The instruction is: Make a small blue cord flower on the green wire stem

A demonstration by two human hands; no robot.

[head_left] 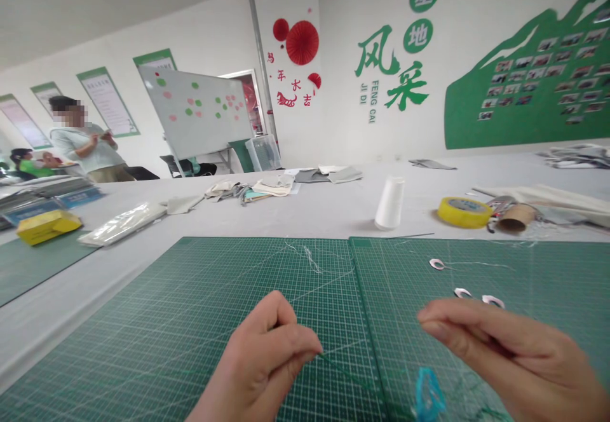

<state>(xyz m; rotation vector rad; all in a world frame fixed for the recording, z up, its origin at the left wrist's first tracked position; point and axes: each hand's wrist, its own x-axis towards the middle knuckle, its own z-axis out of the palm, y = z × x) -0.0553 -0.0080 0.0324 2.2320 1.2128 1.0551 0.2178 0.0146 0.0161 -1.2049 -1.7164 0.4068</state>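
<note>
My left hand [269,352] is closed in a pinch on a thin green thread [350,374], which runs from the fingertips down to the right over the green cutting mat [190,320]. My right hand [515,352] hovers over the mat on the right, thumb and fingertips pressed together; whatever is between them is too small to make out. Below and left of it lies a bright blue looped piece [429,393], with tangled green thread [471,396] nearby. Just beyond the right hand, two small pinkish-white rings [493,301] show in part. Another ring [436,264] trails a pale thread.
Loose white thread [312,260] lies on the mat. Behind it stand a white thread cone [390,203], a yellow tape roll [464,212] and a cardboard tube [517,217]. Fabric pieces [271,185], a plastic-wrapped pack [124,225] and a yellow box [48,226] lie leftward. A person [90,145] stands far left.
</note>
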